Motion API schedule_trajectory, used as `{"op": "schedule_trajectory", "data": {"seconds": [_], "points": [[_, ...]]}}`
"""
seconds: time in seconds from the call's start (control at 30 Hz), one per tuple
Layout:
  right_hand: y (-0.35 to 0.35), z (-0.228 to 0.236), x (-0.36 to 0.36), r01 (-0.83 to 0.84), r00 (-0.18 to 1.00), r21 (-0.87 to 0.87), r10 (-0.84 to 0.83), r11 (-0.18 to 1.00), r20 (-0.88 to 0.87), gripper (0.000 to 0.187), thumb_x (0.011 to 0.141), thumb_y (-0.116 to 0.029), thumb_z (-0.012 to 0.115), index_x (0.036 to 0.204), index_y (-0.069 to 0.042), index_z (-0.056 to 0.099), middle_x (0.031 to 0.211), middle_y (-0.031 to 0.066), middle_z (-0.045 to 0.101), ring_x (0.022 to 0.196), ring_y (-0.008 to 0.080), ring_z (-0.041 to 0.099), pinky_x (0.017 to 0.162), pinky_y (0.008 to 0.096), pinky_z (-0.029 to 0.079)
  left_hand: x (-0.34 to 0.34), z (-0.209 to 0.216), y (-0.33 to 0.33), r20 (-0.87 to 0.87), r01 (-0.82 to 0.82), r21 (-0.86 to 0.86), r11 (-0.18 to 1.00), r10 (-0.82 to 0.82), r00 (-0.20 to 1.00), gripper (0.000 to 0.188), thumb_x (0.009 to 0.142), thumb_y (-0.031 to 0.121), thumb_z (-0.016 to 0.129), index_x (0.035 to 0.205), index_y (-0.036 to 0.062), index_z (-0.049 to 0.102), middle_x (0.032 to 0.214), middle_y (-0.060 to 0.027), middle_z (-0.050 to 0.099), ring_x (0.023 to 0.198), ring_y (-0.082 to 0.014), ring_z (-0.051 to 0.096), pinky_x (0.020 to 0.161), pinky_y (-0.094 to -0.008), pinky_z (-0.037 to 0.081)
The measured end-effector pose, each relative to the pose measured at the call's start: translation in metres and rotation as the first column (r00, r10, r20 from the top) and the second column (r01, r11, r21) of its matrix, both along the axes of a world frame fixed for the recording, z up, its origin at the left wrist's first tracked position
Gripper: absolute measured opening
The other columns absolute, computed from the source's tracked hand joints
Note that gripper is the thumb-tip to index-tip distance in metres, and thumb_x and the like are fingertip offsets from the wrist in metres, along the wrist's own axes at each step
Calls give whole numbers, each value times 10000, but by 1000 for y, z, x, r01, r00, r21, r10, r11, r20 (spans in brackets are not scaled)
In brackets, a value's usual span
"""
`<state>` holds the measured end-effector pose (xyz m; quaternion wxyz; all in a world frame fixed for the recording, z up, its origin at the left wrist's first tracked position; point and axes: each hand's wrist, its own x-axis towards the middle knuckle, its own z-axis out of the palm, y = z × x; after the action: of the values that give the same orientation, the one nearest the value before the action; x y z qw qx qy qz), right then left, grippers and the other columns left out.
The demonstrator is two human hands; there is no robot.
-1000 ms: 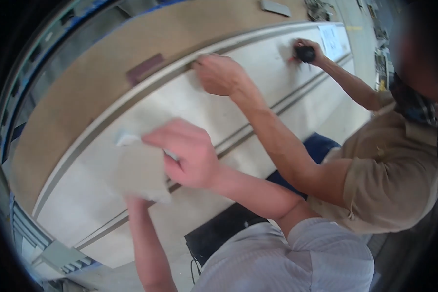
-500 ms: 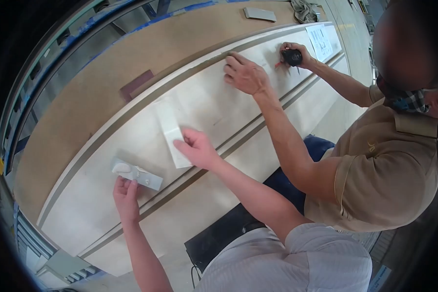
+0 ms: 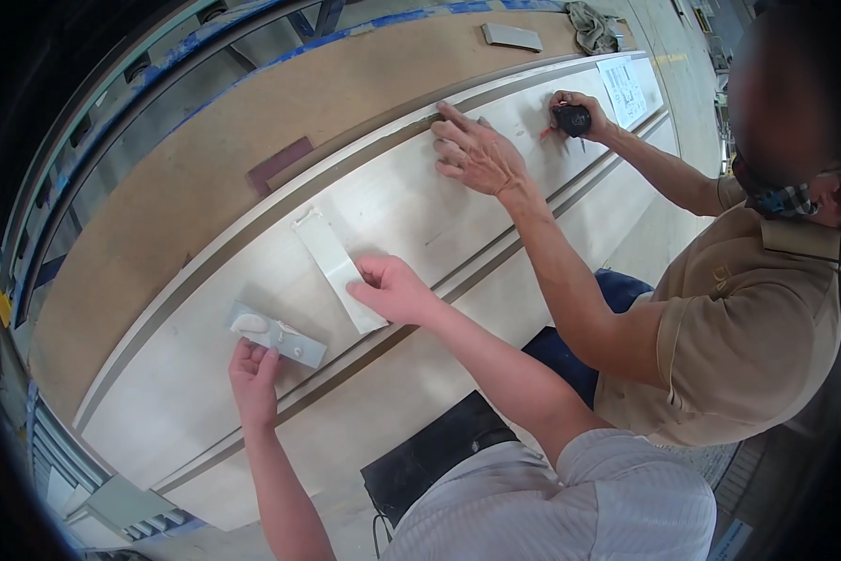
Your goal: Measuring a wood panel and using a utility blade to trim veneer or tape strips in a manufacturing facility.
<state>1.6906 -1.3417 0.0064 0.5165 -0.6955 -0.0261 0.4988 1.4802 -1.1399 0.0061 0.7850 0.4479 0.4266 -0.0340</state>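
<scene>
A small flat grey plate (image 3: 301,349) with white putty (image 3: 250,323) on it is gripped at its near edge by my left hand (image 3: 254,385), thumb against fingers. My right hand (image 3: 397,290) pinches a long, pale putty spreader (image 3: 332,264) near its lower end. White residue shows along the spreader's far end, which lies over the pale panel (image 3: 191,374). Both my hands are above this long panel. Whether the spreader touches it, I cannot tell.
At my right, a co-worker rests one hand (image 3: 481,154) by the panel's dark groove and holds a black rounded tool (image 3: 572,119) in the other. A maroon block (image 3: 278,166), a grey block (image 3: 511,37) and a cloth (image 3: 591,28) lie on the brown tabletop (image 3: 159,206).
The spreader in my right hand has tilted, its far end swinging toward the left and nearer to me. My left hand keeps the plate. The view has shifted slightly.
</scene>
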Motion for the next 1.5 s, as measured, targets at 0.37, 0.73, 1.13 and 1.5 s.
{"op": "schedule_trajectory", "data": {"seconds": [0.37,0.73,1.13,1.5], "points": [[-1,-9,2,-89,995,-31,90,996,46,153,985,-124,658,1036,12,703,825,-5,694,737,46,606,660,260,511,-5,-11,0,-12,8,15,1000,-7,1000,419,995,-14,555,1409,-39,493,1276,-124,666,1147,-178,650,999,-337,531],[-5,-14,0,38,999,177,-32,983,-37,179,998,-155,690,1131,-36,680,838,-8,695,703,44,603,593,250,487,0,-9,-3,-57,12,36,999,-10,998,424,990,5,568,1409,-3,509,1233,-86,695,1110,-158,664,964,-307,538],[-4,8,15,149,988,184,-142,972,-54,257,981,-105,697,1227,-56,642,872,-35,682,656,19,546,534,219,419,-3,-6,-8,-58,-93,30,995,95,994,375,986,-18,601,1352,-64,537,1194,-120,699,1099,-180,667,981,-338,549],[-40,13,63,357,934,254,-336,899,-124,300,1005,-107,677,1284,-58,581,991,36,701,766,135,678,624,290,564,2,-7,-13,13,-187,177,966,188,982,304,999,13,625,1292,-67,609,1084,-98,691,988,-154,665,885,-301,563]]}}
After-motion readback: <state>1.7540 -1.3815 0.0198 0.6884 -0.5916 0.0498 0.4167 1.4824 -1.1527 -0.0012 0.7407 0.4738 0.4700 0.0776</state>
